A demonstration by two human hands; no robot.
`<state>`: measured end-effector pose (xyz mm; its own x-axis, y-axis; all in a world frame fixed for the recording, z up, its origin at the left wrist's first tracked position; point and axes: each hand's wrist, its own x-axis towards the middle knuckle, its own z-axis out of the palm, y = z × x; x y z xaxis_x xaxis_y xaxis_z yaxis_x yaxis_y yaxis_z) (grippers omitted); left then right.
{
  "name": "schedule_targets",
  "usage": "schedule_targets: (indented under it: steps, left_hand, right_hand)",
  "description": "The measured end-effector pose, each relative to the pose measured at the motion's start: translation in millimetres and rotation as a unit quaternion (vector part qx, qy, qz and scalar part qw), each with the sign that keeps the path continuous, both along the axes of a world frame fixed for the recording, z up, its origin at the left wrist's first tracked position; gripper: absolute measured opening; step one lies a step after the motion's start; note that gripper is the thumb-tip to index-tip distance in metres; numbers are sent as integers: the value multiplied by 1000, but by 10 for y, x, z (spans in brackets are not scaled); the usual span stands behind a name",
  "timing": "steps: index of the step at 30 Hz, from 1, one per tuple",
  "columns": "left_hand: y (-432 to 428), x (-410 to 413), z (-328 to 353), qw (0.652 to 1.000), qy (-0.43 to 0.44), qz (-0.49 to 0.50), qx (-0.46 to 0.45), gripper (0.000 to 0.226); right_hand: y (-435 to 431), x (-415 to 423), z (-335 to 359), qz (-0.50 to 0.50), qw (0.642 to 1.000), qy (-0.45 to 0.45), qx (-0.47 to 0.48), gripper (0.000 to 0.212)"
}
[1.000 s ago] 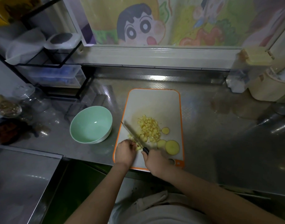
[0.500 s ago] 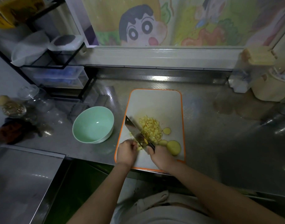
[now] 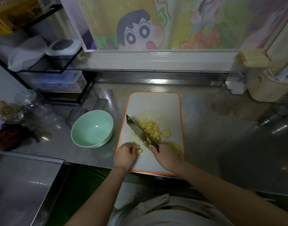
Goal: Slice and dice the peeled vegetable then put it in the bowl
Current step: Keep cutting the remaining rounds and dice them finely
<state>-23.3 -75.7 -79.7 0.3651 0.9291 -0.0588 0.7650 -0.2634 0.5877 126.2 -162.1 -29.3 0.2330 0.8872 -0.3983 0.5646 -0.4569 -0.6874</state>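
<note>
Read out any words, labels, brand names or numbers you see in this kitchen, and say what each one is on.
No text here can be read.
White printed sticker in the top left corner: too blurred to read.
Colourful cartoon picture behind the counter: no words show.

A bowl [image 3: 92, 128] sits on the counter [image 3: 213, 128] just left of a cutting board [image 3: 156, 103]; on the board, a knife [image 3: 136, 129] flanks a diced pile [image 3: 150, 130] on the left, two slices [image 3: 166, 133] on the right, a chunk [image 3: 138, 150] in front.

mint-green bowl [image 3: 92, 128], orange-rimmed white cutting board [image 3: 156, 105], yellow dice [image 3: 150, 130]
</note>
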Motion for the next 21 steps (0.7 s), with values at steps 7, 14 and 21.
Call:
schedule_targets:
  steps: [7,14,21]
  left_hand:
    - [-45,-121,-21,996,-43,-68,-47,41]
    - [-106,-52,-52,1000,-19,-24,1,25]
    - [-118,-56,-64,1000,-16,2,14,26]
  right_hand:
    - [-77,0,89,10,1000,9,12,45]
    - [-150,-92,124,19,1000,6,-23,43]
    - [-153,-158,113,30,998,-28,-42,47]
